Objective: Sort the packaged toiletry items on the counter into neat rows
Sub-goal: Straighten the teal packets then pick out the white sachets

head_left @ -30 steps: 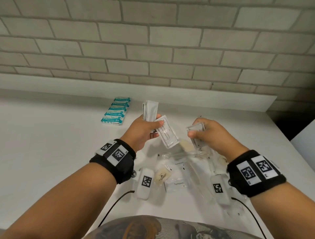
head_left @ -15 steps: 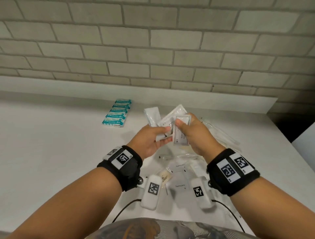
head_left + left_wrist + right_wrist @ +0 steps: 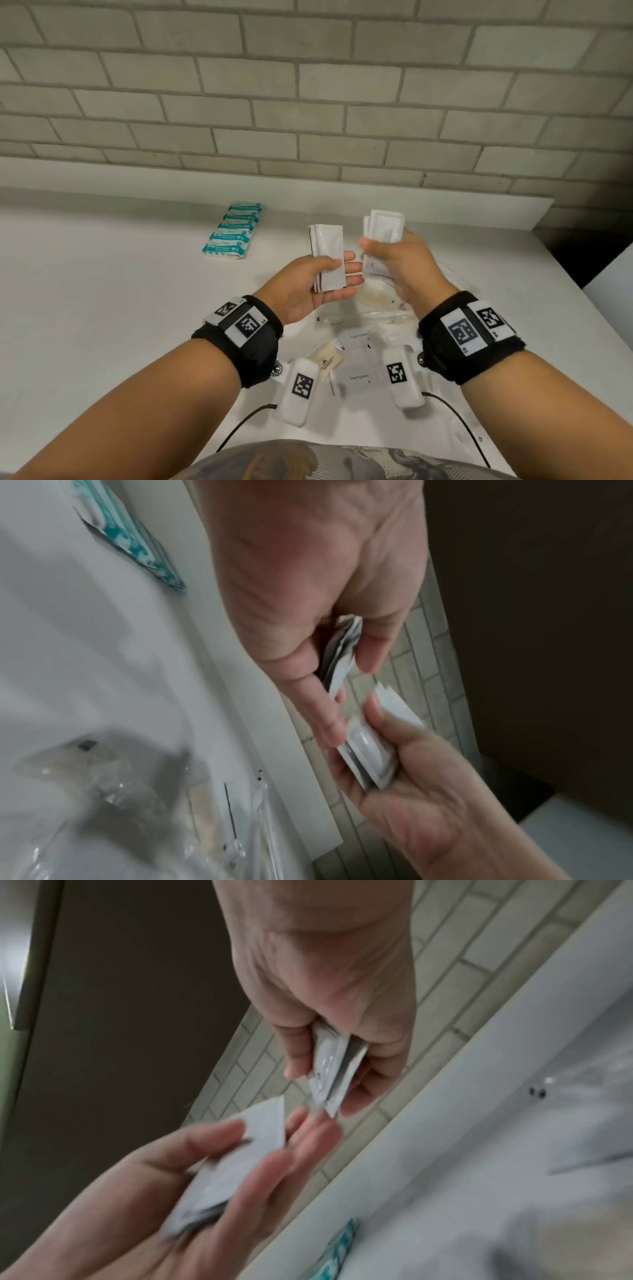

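Observation:
Both hands are raised above the white counter (image 3: 102, 308). My left hand (image 3: 344, 270) grips a stack of plain white sachets (image 3: 327, 253), thumb on top and fingers underneath. My right hand (image 3: 383, 246), just to its right, pinches a few more white sachets (image 3: 385, 228) upright. In the left wrist view, the left hand's sachets (image 3: 342, 647) show edge-on above the right hand's sachets (image 3: 373, 750). The right wrist view shows the right hand's sachets (image 3: 332, 1069) just above the left hand's stack (image 3: 240, 1156). Fingertips of the two hands nearly touch.
A neat row of teal packets (image 3: 233, 229) lies at the back left by the upstand. Below the hands is a loose pile of clear wrapped items (image 3: 380, 308), toothpaste packets (image 3: 358, 377) and a beige packet (image 3: 327, 356). A brick wall (image 3: 308, 85) stands behind; the counter ends at right.
My right hand moved left to meet the left hand, and the printed sachet that stuck out of the left hand is now with the sachets in the right. The left keeps its plain stack.

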